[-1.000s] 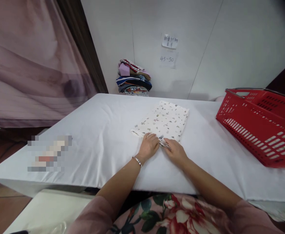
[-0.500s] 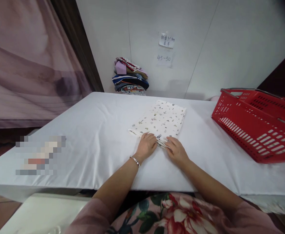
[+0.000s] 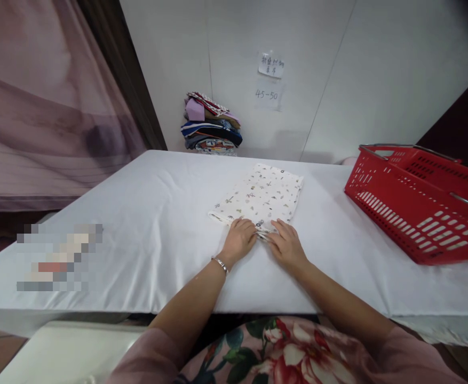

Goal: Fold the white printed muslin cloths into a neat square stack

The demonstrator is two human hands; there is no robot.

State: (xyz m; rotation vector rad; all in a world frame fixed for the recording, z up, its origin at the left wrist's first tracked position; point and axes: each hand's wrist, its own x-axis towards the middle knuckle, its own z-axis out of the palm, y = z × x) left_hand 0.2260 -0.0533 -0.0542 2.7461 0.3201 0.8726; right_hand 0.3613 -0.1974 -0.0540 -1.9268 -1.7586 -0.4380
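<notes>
A folded white cloth (image 3: pixel 263 194) with small palm, leaf and other prints lies on the white-covered table in front of me. My left hand (image 3: pixel 238 240) grips its near edge, fingers on top and the thumb side tucked toward the layers; a silver bracelet is on that wrist. Close beside it, my right hand (image 3: pixel 287 244) holds the same near edge a little farther right, fingers bent over the cloth. Between the two hands the bunched layers of the edge show. My thumbs are mostly hidden.
A red plastic basket (image 3: pixel 397 213) with metal handles stands at the right on the white tablecloth (image 3: pixel 137 224). Behind the far edge is a stack of folded clothes (image 3: pixel 212 125) against the wall. A blurred-out patch (image 3: pixel 60 258) covers something at left. A pale stool-like surface (image 3: pixel 65 352) sits below.
The right hand's fingers have pressed down a little over the near edge, and less of the layers shows between the hands. The whole view has shifted slightly; the cloth stays in place.
</notes>
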